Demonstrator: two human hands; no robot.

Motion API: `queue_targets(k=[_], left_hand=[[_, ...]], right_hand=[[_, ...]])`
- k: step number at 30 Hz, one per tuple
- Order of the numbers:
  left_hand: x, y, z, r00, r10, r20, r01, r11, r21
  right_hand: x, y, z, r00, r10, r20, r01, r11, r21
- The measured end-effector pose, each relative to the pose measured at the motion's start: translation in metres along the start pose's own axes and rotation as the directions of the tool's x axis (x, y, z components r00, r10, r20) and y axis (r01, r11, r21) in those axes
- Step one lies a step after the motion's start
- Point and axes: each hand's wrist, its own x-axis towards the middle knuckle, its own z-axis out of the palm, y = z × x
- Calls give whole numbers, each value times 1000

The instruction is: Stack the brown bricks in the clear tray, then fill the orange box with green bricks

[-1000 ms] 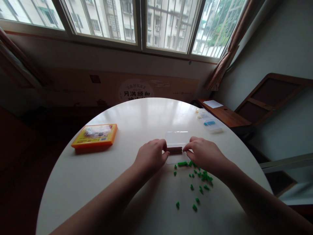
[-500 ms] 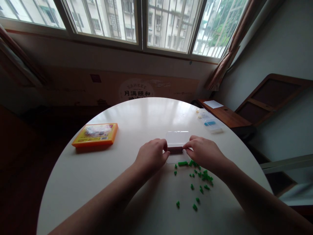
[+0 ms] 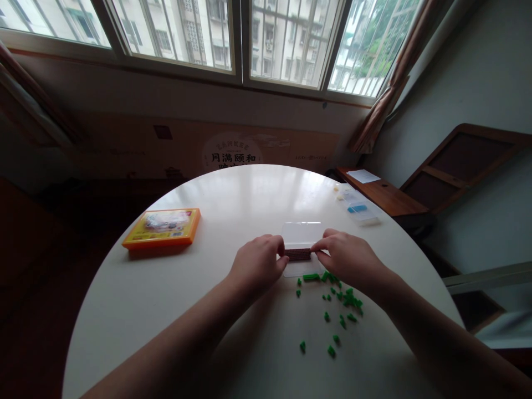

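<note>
A dark reddish block with a fine dotted texture (image 3: 298, 254) lies across a clear plastic case (image 3: 302, 233), whose lid stands open behind it. My left hand (image 3: 260, 259) pinches the block's left end between thumb and bent fingers. At the right end, my right hand (image 3: 347, 259) has its thumb and forefinger closed on the block. Small green plastic pieces (image 3: 349, 297) are scattered just in front of the case and below my right hand. One longer green piece (image 3: 311, 277) lies by the case's front edge.
An orange box with a yellow printed cover (image 3: 163, 227) lies at the left of the round white table (image 3: 199, 327). Clear containers (image 3: 368, 218), with a blue piece (image 3: 357, 209) in one, are at the right rear. Beyond stands a wooden desk (image 3: 394, 200) with white paper.
</note>
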Motion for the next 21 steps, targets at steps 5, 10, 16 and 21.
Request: queue_targets(k=[5,10,16,21], left_hand=[[0,1,-1,1000,-7,2,7,1000,6],[0,1,-1,1000,-8,10,8,1000,5],[0,2,-2,1000,-18,25,17,1000,9],[0,1,-2,1000,-10,8,10,1000,3]], right_hand=[[0,0,-1,1000,21,-1,-21,999,-25],[1,-2,1,1000,13,25,-12,999,-42],[1,-3,0,1000,12,29,-11,999,-40],[1,-2,-1,1000,1,19,0,1000,-18]])
